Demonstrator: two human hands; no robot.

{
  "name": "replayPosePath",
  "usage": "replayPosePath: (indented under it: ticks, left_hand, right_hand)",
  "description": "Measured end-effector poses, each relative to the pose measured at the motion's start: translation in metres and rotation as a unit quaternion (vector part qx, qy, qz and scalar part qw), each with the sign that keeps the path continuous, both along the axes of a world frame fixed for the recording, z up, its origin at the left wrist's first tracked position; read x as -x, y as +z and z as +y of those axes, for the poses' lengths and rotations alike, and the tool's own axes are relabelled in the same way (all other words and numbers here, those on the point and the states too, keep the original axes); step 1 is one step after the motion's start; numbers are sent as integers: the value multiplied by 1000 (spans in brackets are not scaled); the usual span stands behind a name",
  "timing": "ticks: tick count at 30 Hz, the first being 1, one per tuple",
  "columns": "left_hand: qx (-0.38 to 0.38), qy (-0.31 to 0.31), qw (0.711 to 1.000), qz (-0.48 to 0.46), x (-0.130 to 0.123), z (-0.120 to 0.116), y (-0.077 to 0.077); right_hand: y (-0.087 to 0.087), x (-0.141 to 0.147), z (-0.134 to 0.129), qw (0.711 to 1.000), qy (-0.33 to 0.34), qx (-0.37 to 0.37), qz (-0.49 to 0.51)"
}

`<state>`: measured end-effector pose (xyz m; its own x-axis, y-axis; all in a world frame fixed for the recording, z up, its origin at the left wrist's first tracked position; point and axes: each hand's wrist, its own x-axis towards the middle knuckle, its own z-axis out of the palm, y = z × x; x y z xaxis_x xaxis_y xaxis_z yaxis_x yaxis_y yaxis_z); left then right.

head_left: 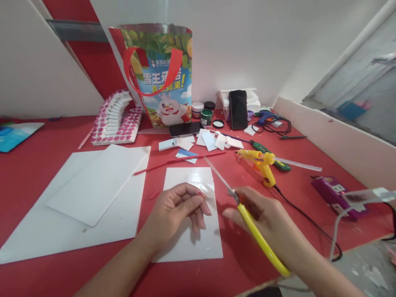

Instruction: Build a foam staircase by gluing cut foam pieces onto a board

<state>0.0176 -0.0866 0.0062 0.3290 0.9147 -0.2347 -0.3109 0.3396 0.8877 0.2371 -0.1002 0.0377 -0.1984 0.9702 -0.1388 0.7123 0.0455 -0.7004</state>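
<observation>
My left hand (182,206) is over a small white board (198,243), thumb and forefinger pinched on a tiny red piece (200,194). Yellow-handled scissors (260,237) are in my right hand (266,210), their long thin blades slanting up and left past the board's right edge. Beyond both hands a thin red stick (179,161) lies across the table, its left end on a large white sheet. A short red piece (154,195) rests just left of the small board.
At left a white board (99,181) lies on the large white sheet (40,235). A yellow glue gun (258,161) with its cord is at right, near a purple box (337,196). Small white offcuts (208,140), paint jars (206,117) and a printed bag (167,82) stand farther back.
</observation>
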Motion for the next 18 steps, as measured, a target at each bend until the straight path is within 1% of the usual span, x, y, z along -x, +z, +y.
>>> replayPosePath:
  ticks: [1, 3, 6, 9, 12, 15, 17, 18]
  left_hand:
    - [5, 1, 1000, -7, 0, 0, 1]
    - [12, 3, 1000, -15, 1, -1, 2]
    - [17, 0, 1000, -18, 2, -1, 1]
    - [25, -8, 1000, -16, 3, 0, 0]
    - [28, -13, 999, -24, 3, 0, -1]
    - [24, -17, 999, -29, 4, 0, -1]
    - [20, -18, 999, -30, 4, 0, 0]
    - [17, -19, 999, -33, 4, 0, 0]
  right_hand:
    - [0, -2, 2, 1000, -20, -1, -13]
    - [0, -6, 7, 995, -44, -18, -84]
    - [-1, -10, 12, 972, -45, -36, -226]
    - [-5, -7, 14, 949, -42, -32, -311]
    - [-8, -1, 16, 930, -33, -22, -366]
    - [-8, 3, 20, 912, 2, -38, -409]
    - [-4, 4, 21, 911, 27, -62, -407]
    - [-1, 3, 22, 919, 33, -78, -384]
